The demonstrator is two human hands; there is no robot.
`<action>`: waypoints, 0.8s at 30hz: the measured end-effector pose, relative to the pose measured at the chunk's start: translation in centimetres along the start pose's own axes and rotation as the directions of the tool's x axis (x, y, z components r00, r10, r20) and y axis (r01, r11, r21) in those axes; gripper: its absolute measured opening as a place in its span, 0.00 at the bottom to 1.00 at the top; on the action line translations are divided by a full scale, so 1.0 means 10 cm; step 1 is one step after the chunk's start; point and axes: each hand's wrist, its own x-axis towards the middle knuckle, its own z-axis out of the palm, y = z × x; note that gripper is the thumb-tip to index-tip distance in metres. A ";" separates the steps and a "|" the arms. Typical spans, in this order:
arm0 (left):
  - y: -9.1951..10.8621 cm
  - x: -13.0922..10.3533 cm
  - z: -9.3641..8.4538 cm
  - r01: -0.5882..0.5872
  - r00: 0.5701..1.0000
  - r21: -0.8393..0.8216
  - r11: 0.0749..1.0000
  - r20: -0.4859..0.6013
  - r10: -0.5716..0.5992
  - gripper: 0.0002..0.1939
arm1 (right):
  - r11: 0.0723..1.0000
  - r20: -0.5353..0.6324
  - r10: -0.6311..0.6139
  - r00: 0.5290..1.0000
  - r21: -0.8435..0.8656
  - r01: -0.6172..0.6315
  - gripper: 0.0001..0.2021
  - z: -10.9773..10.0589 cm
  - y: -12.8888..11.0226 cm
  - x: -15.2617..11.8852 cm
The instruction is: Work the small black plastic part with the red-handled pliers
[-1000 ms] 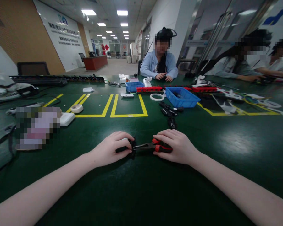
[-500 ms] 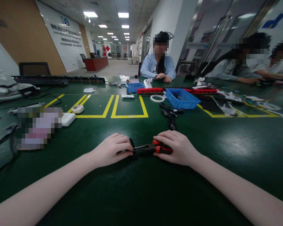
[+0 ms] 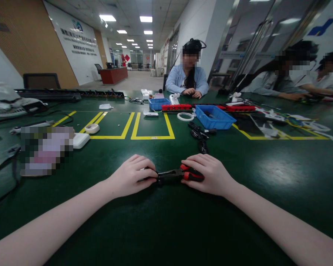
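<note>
My right hand (image 3: 209, 173) is closed around the red and black handles of long-nose pliers (image 3: 175, 174). The jaws point left and reach the fingertips of my left hand (image 3: 134, 174). That hand is closed, thumb and fingers pinching a small black piece (image 3: 158, 180) at the plier tips. Most of this piece is hidden by the fingers and the dark table, so its kind cannot be made out. Just beyond my right hand lies a coiled bundle of black cable (image 3: 202, 146).
Past my hands stand a blue bin (image 3: 215, 117), a white ring (image 3: 185, 116) and red strips (image 3: 177, 107). To the left lie a white box (image 3: 81, 140) and a blurred flat object (image 3: 48, 151). A person (image 3: 187, 79) sits across the green table (image 3: 166, 229); others sit at right.
The black part that stuck up beside my left fingertips shows less now. Both hands and the pliers stay almost where they were; the view has shifted slightly.
</note>
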 end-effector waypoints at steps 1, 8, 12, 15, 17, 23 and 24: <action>0.00 0.00 0.00 -0.001 1.000 -0.014 1.000 0.005 0.002 0.07 | 1.000 -0.006 -0.001 1.000 -0.005 0.001 0.21 0.00 0.01 0.00; -0.02 0.01 -0.01 0.016 0.987 -0.107 0.994 0.159 0.001 0.11 | 1.000 -0.054 0.000 0.999 -0.021 -0.001 0.21 -0.01 0.04 0.00; -0.01 0.02 -0.03 0.017 0.983 -0.097 0.995 0.181 0.001 0.14 | 1.000 -0.038 -0.009 0.999 -0.011 0.008 0.21 0.00 0.03 0.00; -0.01 0.03 -0.03 0.027 0.982 -0.103 0.994 0.188 -0.008 0.14 | 1.000 -0.023 -0.014 1.000 -0.007 0.014 0.21 0.01 0.02 -0.01; -0.03 0.03 -0.02 0.043 0.984 -0.128 0.991 0.179 -0.020 0.13 | 1.000 -0.024 -0.015 1.000 -0.009 0.015 0.21 0.01 0.03 -0.01; -0.07 0.03 0.01 0.075 0.987 -0.178 0.981 0.155 -0.047 0.13 | 1.000 -0.011 -0.017 1.000 -0.009 0.017 0.21 0.00 0.01 -0.01; -0.07 0.03 0.01 0.073 0.987 -0.182 0.981 0.152 -0.045 0.13 | 1.000 -0.008 -0.014 1.000 -0.010 0.014 0.21 0.00 0.01 -0.01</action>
